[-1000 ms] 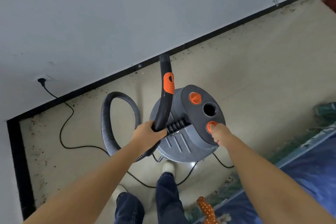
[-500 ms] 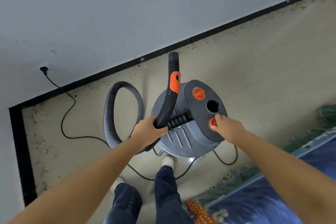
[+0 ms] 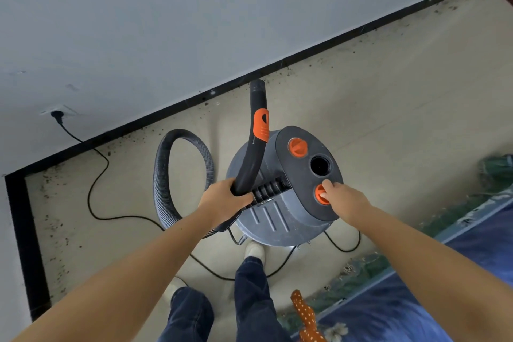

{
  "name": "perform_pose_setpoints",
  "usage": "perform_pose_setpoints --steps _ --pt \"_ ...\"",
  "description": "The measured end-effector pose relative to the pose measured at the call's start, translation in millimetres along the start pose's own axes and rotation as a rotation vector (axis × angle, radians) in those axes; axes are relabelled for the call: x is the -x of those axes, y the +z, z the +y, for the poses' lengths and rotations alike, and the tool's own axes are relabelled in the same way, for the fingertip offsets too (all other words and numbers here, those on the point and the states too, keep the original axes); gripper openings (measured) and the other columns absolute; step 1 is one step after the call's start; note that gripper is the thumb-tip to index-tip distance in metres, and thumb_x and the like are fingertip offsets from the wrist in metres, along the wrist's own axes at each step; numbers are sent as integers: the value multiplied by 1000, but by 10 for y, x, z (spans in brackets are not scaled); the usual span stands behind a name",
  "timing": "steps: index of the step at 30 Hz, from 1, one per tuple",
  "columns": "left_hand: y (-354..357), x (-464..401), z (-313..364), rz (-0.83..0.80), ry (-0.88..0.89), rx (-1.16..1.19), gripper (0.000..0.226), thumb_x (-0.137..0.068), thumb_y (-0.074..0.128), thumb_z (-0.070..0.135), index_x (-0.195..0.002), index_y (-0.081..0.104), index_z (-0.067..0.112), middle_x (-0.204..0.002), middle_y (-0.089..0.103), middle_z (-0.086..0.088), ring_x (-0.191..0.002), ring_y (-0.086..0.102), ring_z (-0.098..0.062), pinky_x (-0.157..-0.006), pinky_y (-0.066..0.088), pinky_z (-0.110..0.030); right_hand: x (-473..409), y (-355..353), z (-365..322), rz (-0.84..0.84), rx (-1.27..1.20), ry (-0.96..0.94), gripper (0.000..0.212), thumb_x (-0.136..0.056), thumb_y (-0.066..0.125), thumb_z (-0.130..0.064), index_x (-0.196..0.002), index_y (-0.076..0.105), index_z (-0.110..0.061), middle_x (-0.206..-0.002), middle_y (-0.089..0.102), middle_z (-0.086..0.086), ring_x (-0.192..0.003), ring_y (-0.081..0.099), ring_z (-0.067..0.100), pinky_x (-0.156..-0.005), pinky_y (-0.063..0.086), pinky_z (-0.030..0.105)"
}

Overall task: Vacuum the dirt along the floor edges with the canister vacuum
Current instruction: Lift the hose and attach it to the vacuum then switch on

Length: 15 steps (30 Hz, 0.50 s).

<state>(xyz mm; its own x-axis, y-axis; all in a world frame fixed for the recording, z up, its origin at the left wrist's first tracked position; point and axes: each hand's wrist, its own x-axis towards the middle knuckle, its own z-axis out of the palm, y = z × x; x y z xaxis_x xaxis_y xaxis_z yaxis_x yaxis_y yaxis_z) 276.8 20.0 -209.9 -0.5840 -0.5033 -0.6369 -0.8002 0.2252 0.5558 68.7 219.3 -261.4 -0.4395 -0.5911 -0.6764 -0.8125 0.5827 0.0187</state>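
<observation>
Canister vacuum (image 3: 277, 211) stands on a beige floor (image 3: 388, 108) near a white wall (image 3: 166, 22), with a person's two hands on it.

Wall and floor fill the view, split by a black baseboard (image 3: 305, 54) with dark dirt specks (image 3: 52, 228) scattered along it. A blue patterned rug (image 3: 416, 308) lies at near right. The round grey vacuum sits mid-scene, just beyond the person's shoe (image 3: 254, 248). Its ribbed hose (image 3: 163, 175) loops out to the left. A thin black power cord (image 3: 95, 194) trails across the floor to a wall plug (image 3: 57, 114) at far left. The left hand (image 3: 222, 200) has its fingers curled round the black hose handle (image 3: 254, 153). The right hand (image 3: 344, 198) pinches the near orange knob (image 3: 319, 194) on the lid.
</observation>
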Motion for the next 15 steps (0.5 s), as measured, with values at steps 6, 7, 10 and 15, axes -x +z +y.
perform_pose_setpoints --steps 6,7,10,15 --pt "-73 30 -83 27 -16 75 11 -83 67 33 -84 57 26 -75 65 5 -70 63 -14 -61 46 -22 37 -193 -268 140 114 112 32 -99 47 -32 -124 44 -13 -124 54 7 -114 54 26 -86 43 35" --pt "-94 41 -114 37 -20 93 12 -83 67 32 -81 56 28 -73 64 6 -69 61 -12 -60 45 -22 39 -229 -379 264 128 57 34 -94 57 -35 -119 50 -12 -117 56 8 -109 55 27 -84 45 37" --pt "-156 91 -238 67 -38 151 16 -83 67 28 -76 53 29 -70 63 6 -65 60 -12 -57 44 -22 12 -251 -867 463 118 -252 53 -54 92 -27 -98 68 -11 -93 64 11 -86 65 31 -68 53 43" --pt "-214 144 -486 103 -35 247 16 -85 67 24 -78 52 25 -70 62 5 -50 59 -2 -43 39 -8 -151 19 -1493 245 94 -298 56 -87 70 -34 -139 51 -23 -140 49 13 -141 35 30 -107 17 72"
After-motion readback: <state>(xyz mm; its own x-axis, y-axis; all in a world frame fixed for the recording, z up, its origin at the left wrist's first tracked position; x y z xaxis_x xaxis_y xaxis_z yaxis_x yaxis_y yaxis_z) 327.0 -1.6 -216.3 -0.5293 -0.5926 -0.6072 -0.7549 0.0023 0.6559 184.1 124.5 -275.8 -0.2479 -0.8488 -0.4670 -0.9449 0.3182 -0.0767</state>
